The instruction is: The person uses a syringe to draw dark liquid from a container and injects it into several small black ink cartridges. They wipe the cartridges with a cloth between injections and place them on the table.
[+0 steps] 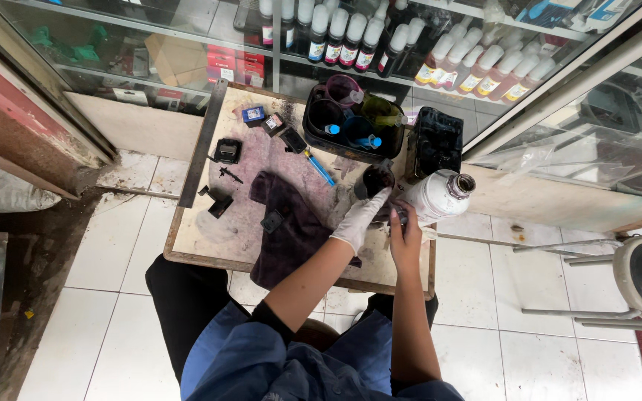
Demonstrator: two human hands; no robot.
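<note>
Seated at a low stained desk (187, 245), person is working both hands close together near its right front edge: left hand (360, 219), in a white glove, is closing on a small dark ink-stained piece (377, 180), and bare right hand (404, 236) is pinching something small beside it, possibly a cap, too smeared to tell. Just right of the hands a white bottle (436, 197) is lying tilted, mouth open; a dark cloth (287, 230) is spreading left. Farther back, a black tray (351, 122) of cups is sitting before the glass cabinet's bottle rows (477, 70).
</note>
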